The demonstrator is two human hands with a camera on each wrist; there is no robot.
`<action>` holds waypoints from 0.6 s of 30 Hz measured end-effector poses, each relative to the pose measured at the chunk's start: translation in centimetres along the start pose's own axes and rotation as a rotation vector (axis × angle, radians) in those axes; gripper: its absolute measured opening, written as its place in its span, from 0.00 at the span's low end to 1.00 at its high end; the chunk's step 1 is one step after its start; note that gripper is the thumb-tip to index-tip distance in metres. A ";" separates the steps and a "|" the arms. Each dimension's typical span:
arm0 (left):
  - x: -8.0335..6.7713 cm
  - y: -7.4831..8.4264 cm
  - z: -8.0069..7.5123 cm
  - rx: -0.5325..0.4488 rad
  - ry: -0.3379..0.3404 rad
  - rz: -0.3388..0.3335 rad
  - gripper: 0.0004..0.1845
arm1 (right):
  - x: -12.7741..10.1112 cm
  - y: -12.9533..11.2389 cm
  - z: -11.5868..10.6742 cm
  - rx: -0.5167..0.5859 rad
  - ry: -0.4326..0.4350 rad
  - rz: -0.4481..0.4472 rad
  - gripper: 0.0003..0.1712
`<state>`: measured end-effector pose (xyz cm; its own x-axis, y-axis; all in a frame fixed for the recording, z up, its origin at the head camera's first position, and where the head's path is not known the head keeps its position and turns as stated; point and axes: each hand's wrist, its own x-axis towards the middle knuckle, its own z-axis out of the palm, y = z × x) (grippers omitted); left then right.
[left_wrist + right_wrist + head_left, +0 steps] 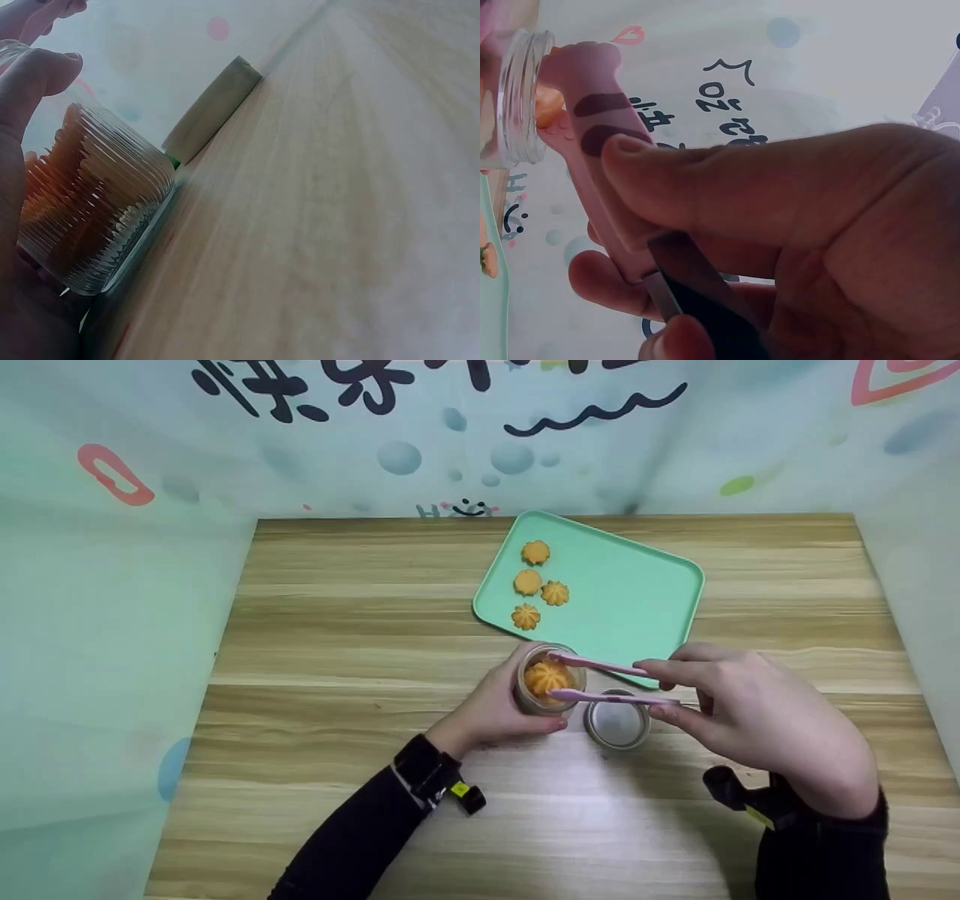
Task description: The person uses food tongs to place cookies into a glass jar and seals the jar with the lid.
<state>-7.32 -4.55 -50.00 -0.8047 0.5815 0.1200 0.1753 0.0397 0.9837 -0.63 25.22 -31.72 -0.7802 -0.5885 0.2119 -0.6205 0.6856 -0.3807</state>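
Left hand [496, 706] grips ribbed clear jar [139, 169]; right hand [739, 697] pinches pink tongs [600, 664], tips at top cookie [546, 678] in jar. Round lid [618, 724] on surface [337, 660] between hands. Green tray [630, 585] beyond them, four cookies [535, 553] on it.

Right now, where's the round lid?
In the head view, the lid lies on the table, right of the jar and just below the green tray.

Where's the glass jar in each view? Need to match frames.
Head: just right of and below centre, in the left hand; jar.
Left wrist: against the left edge, partly covered by the hand; jar.
Right wrist: upper left, cut off by the edge, pink tongs at its mouth; jar.
Shared landmark: orange cookie contents inside it.
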 end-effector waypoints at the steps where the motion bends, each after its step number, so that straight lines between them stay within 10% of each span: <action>1: 0.0 0.0 0.0 -0.002 -0.002 0.001 0.50 | 0.0 0.0 0.0 -0.001 0.000 0.002 0.24; 18: 0.0 -0.1 -0.1 0.012 -0.004 0.023 0.49 | -0.1 -0.2 -0.3 0.017 -0.014 0.051 0.26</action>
<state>-7.41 -4.57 -50.12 -0.7980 0.5857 0.1421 0.2009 0.0362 0.9789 -0.44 25.31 -31.42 -0.8096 -0.5589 0.1793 -0.5783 0.7075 -0.4061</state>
